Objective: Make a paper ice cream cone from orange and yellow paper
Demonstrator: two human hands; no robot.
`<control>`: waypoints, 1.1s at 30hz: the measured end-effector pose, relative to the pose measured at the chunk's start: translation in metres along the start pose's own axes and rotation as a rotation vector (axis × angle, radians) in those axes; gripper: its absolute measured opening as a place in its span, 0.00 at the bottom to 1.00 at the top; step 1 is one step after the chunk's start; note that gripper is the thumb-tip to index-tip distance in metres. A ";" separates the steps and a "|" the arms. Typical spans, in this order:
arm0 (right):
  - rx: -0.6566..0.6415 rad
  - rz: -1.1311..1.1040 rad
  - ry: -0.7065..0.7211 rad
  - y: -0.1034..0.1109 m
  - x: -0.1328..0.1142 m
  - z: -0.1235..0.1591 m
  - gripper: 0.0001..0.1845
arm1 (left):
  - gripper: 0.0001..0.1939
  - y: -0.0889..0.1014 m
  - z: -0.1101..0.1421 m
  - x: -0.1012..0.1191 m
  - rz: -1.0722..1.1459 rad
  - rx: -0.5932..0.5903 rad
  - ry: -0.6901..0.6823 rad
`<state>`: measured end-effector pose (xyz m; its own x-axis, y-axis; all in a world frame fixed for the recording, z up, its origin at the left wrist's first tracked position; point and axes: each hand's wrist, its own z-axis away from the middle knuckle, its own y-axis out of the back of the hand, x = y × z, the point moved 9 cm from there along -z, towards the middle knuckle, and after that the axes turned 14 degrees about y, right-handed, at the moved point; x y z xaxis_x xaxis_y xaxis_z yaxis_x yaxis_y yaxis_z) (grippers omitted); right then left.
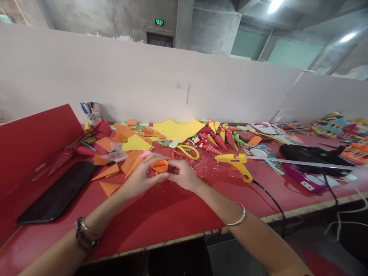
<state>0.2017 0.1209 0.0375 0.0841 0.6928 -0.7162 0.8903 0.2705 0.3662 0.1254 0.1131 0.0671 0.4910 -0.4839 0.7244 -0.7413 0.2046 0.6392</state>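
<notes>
An orange paper cone [160, 166] is held between my two hands above the red table, its round opening facing me. My left hand [146, 170] grips its left side, and my right hand [184, 174] grips the right side, with the thumbs close together at the near rim. Just beyond them lie yellow-handled scissors [189, 151]. A yellow hot glue gun [237, 163] rests to the right of my right hand, with a long glue stick [299, 162] in its back. Orange paper pieces [110, 188] are scattered beside my left hand.
A dark phone-like slab [61, 191] lies at left by a red board [37, 149]. Yellow paper [178, 130] and several small finished cones [220, 138] line the back. A purple power strip [306, 181] and black bag [313, 157] are at right. A pen cup [92, 114] stands back left.
</notes>
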 end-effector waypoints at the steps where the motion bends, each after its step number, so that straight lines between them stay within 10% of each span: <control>1: -0.005 0.057 0.019 0.001 -0.003 0.000 0.15 | 0.14 0.000 0.001 0.001 -0.007 0.024 -0.014; 33: -0.084 -0.083 -0.122 -0.010 0.010 0.004 0.16 | 0.09 0.005 0.001 -0.028 0.432 0.032 0.222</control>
<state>0.1949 0.1229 0.0243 0.0702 0.5810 -0.8109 0.8564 0.3817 0.3477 0.1075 0.1265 0.0500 0.2180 -0.1664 0.9617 -0.9110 0.3188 0.2617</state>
